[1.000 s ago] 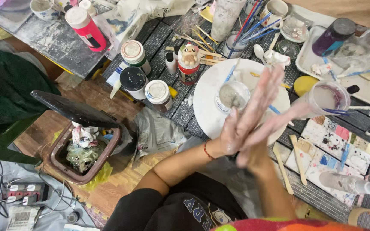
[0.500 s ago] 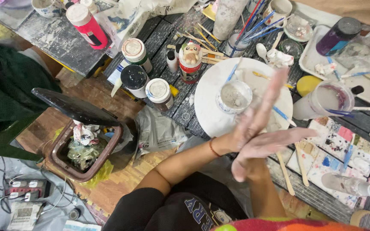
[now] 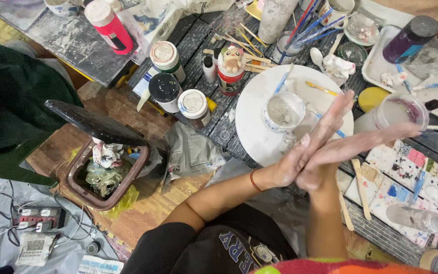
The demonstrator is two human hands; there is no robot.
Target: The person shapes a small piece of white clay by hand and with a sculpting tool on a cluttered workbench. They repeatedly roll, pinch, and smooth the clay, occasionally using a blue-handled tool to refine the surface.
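Together, my left hand (image 3: pixel 300 160) and right hand (image 3: pixel 351 149) press flat, palm to palm, pale with clay and holding nothing, crossed over the white round board (image 3: pixel 254 127) whose small clay-smeared cup (image 3: pixel 282 111) sits just beyond; brushes (image 3: pixel 305 25) crowd the bench (image 3: pixel 198 35) behind.

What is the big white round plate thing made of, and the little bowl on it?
The round white disc looks like plaster or painted wood: matte, chalky, smeared. The small bowl seems to be glazed ceramic, with a shiny rim and grey-white residue inside. Neither is certain.
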